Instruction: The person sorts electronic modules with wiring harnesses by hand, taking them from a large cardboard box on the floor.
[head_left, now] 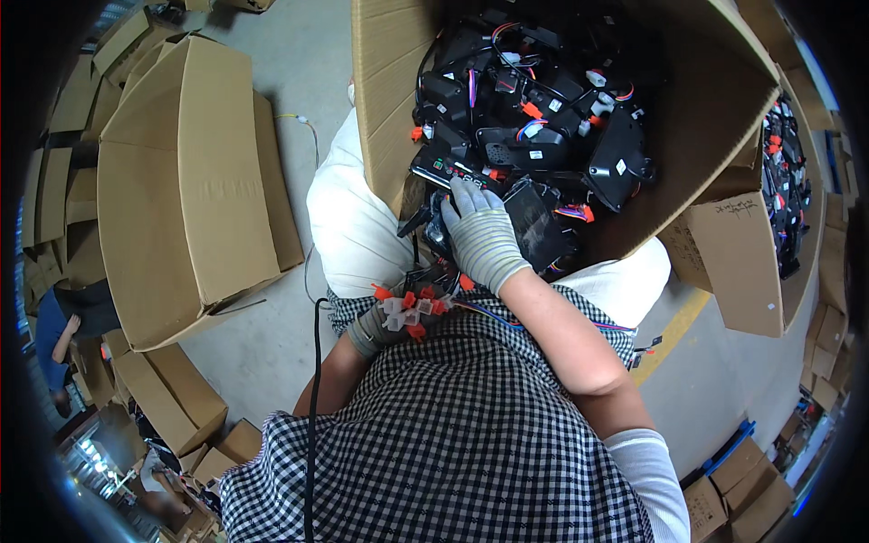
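Observation:
My right hand (487,233), in a grey striped glove, reaches over the lap with its fingers stretched out. Its fingertips touch the lower edge of a black display unit (455,170) whose screen shows lit marks. Right beside that hand lies a flat black housing (534,222) with a glossy surface. My left hand (365,333), also gloved, is at the waist, closed round a bunch of white and red wire connectors (412,312); some of its fingers are hidden. Coloured wires (493,314) run rightward from the bunch across the checked apron.
A big cardboard box (394,100) full of black units with coloured wires tilts toward me between my knees. An open carton (226,181) stands left, another box (729,258) of units right. A black cable (315,389) hangs down the front. Another person (68,335) is at far left.

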### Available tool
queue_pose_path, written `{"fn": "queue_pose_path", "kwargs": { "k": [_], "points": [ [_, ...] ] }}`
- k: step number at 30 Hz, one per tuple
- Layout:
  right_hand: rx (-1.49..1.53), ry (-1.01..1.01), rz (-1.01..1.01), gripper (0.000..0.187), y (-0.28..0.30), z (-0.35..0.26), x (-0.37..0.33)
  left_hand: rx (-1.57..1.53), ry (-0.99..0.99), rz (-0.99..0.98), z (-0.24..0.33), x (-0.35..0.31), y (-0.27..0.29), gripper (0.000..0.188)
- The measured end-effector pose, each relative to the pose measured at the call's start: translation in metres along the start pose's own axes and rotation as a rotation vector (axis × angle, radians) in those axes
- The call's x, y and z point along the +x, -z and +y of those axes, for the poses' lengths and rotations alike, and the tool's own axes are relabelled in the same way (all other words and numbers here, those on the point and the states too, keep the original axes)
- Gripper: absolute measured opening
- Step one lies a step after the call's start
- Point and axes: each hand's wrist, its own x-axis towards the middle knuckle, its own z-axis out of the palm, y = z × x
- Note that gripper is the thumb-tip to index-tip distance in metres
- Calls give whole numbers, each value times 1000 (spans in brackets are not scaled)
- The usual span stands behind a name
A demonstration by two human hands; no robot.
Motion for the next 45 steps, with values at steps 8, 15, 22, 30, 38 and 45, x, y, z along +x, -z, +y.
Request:
{"fn": "queue_pose_path", "kwargs": {
  "k": [8,15,22,30,38,45],
  "points": [
    [46,23,3,41,3,-2,-7,784,-287,180,72,43,41,23],
    [152,-16,57,35,1,-5,-15,1188,-400,386,75,48,40,29],
    [217,-8,60,34,23,1,-14,-481,631,231,86,58,47,30],
    [957,411,-154,18,74,15,-65,-1475,139,402,101,85,53,37],
    [171,-287,347,24,84,120,20,-945,491,507,93,80,47,44],
    [258,-848,-6,30,51,126,73,-1138,409,430,124,98,69,43]
  ]
}}
